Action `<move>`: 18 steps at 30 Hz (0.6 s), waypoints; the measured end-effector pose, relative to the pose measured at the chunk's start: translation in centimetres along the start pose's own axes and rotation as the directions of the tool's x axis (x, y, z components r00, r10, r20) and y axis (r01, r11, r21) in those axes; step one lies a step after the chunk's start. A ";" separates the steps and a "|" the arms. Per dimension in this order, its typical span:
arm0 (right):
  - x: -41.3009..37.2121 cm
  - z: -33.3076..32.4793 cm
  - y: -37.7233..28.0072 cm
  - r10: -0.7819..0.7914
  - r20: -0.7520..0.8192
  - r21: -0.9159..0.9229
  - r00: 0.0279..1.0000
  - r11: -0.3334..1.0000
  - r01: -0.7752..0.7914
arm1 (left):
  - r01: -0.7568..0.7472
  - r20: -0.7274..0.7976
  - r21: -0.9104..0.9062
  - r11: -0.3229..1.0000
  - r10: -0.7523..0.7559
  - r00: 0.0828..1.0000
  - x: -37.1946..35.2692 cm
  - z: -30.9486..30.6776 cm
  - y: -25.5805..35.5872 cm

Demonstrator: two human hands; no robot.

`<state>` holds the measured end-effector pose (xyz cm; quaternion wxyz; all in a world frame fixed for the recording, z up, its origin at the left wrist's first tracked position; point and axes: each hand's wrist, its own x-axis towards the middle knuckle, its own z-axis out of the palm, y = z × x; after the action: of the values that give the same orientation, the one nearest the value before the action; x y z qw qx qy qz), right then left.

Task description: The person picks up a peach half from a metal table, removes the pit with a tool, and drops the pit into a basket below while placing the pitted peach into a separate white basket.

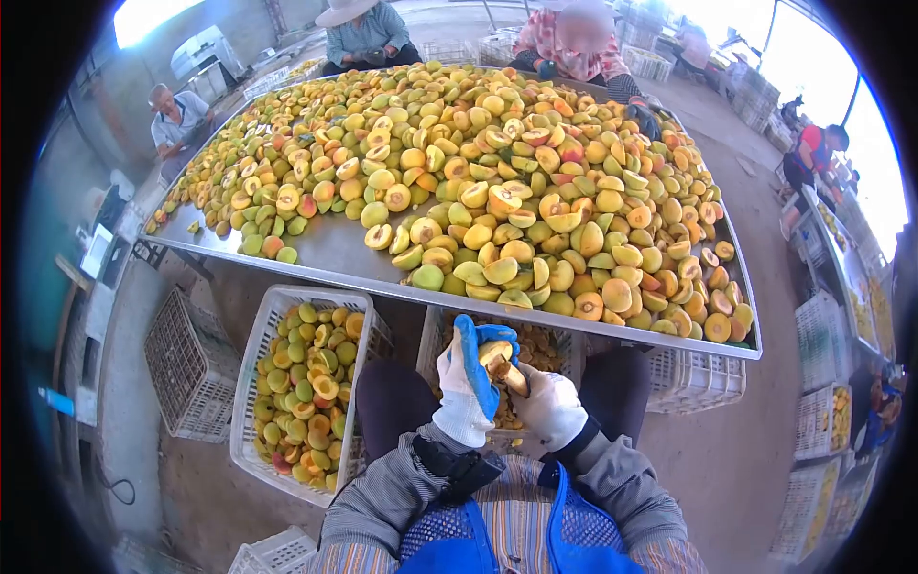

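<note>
In a blue-and-white work glove, my left hand (466,383) is closed around a yellow peach half (494,352), its cut side turned to the right. My right hand (552,408), gloved in white, grips a short brownish tool (514,377) whose end meets the cut face of the fruit. The tool's exact kind is partly hidden by the fingers. Both hands are close together above my lap, just in front of the metal table (325,265). Below them stands a crate (432,337) holding brownish pits or scraps (543,350).
A large heap of halved peaches (478,182) covers much of the table. To my left is a white crate (251,402) full of halves, beside an upturned-looking grey crate (186,368). People sit around the table's far side. More crates (819,421) line the right.
</note>
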<state>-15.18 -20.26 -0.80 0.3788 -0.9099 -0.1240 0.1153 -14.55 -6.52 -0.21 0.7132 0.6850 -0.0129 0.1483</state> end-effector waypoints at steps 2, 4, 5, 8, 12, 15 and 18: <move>-0.2 -0.1 0.0 -0.007 0.002 -0.067 1.000 0.998 0.008 | 0.320 0.049 -0.457 0.830 -0.335 0.941 0.3 0.0 1.0; -0.8 0.7 0.3 0.093 0.246 0.380 0.965 0.907 -0.184 | 0.389 0.079 -0.522 0.759 -0.411 0.908 0.6 0.0 2.1; -0.8 0.7 0.6 0.051 0.222 0.410 0.974 0.901 -0.141 | 0.403 0.083 -0.499 0.767 -0.421 0.903 0.8 0.1 2.3; -0.5 -0.8 -0.3 0.085 0.205 0.196 0.975 0.972 -0.126 | 0.427 0.095 -0.434 0.793 -0.432 0.897 1.3 0.1 1.7; -1.4 -0.1 -0.7 -0.134 0.429 0.700 0.893 0.674 -0.235 | 0.436 0.442 -0.559 0.706 -0.192 0.876 1.0 -0.9 1.4; -0.4 0.8 1.7 -0.213 0.499 0.649 0.840 0.735 -0.199 | 0.398 0.330 -0.619 0.678 -0.236 0.914 1.4 -2.2 0.5; 0.0 0.2 3.4 -0.130 0.689 0.577 0.713 0.694 -0.430 | 0.174 -0.201 -0.486 0.856 -0.303 0.931 2.7 -8.3 -0.1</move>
<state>-14.80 -22.46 -3.36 0.6099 -0.5919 -0.1194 0.5133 -13.49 2.10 -0.25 0.8629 0.4655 0.1355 0.1427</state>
